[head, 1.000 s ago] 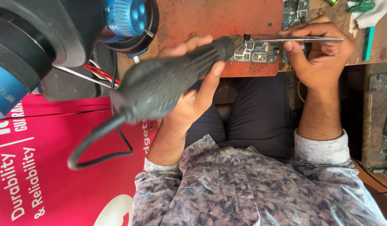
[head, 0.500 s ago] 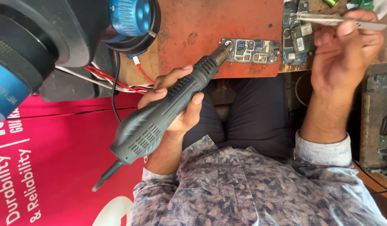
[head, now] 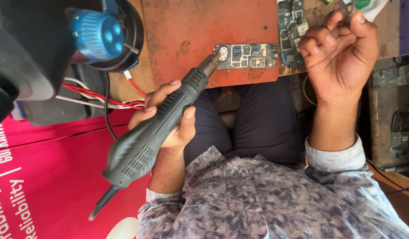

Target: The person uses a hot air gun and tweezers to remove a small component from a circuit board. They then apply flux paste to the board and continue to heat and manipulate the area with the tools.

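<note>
My left hand (head: 177, 132) grips the handle of a grey hot-air gun (head: 144, 148). Its metal nozzle points at the left end of a small blue circuit board (head: 248, 55), which lies on a rust-orange mat (head: 204, 26). My right hand (head: 341, 57) is raised to the right of the board, its fingers curled around thin metal tweezers (head: 347, 8) that run off the top edge. The tweezers are clear of the board.
A second bare circuit board (head: 293, 24) lies at the mat's right edge. A black device with a blue knob (head: 96, 35) and red and white wires (head: 98, 97) stands at the left. A red box (head: 45, 177) lies lower left. My dark trousers (head: 257, 119) are below the bench.
My right hand lifted the tweezers off the board and drew them up and to the right. The hot-air gun swung lower, and its nozzle now sits at the board's left end.
</note>
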